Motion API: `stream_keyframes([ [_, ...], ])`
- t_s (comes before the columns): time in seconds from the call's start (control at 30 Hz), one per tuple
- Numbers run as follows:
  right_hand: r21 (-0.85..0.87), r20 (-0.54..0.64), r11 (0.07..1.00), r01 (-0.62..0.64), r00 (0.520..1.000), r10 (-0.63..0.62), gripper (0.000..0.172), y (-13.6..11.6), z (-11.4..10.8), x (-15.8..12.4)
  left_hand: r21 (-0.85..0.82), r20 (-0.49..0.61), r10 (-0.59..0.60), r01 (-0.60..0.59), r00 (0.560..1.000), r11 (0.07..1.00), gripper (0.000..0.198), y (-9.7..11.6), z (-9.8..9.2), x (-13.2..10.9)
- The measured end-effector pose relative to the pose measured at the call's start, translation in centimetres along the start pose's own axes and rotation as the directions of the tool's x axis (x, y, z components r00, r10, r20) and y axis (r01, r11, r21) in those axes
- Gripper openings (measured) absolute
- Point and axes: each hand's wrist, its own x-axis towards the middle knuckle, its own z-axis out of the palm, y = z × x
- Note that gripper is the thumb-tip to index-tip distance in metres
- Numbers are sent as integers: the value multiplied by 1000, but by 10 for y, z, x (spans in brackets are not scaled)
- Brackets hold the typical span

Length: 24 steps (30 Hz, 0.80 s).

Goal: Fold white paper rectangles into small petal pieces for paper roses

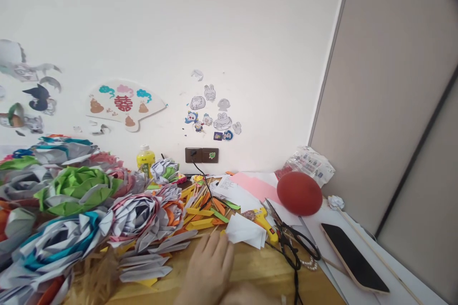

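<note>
While the left hand (209,262) is showing its back low over the desk (257,267), its fingers are lying close together and pointing away from the person; whether they are gripping anything, one cannot tell. White papers (245,231) are lying just beside the fingertips, to their right. What seems to be the right hand (246,295) is showing only as a blur at the bottom edge, so its fingers cannot be read. Grey strips (146,267) are lying left of the left hand, and bright folded pieces (203,214) are spreading beyond it. Paper flowers (77,188) are filling the left side. A yellow glue gun (265,224) is lying just beyond the papers, with scissors (288,238) beside it, and a phone (354,257) is lying farther right.
</note>
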Motion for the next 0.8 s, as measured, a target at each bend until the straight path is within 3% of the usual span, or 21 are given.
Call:
stream_keyframes([
  [0.07,94,79,995,-42,996,34,6,25,-10,-30,33,99,11,-15,995,999,29,-5,7,-15],
  [0.13,83,-155,973,-217,961,227,10,41,-24,-54,-29,188,34,-29,982,999,27,-5,13,-28],
  [0.17,38,-256,965,-261,931,262,12,46,-30,-61,-61,246,49,-35,968,998,25,-4,14,-33],
  [0.23,-35,-332,950,-310,900,281,15,51,-39,-67,-109,321,79,-47,944,993,20,-1,14,-41],
  [0.47,-201,-232,924,-326,932,278,19,60,-23,-63,-251,426,81,32,901,967,13,1,7,-46],
  [0.67,-223,-234,912,-343,928,292,14,61,-20,-63,-324,469,41,129,882,937,16,-5,5,-43],
  [0.8,-233,-226,913,-334,932,284,17,62,-21,-63,-329,552,-18,237,834,914,17,-7,2,-42],
])
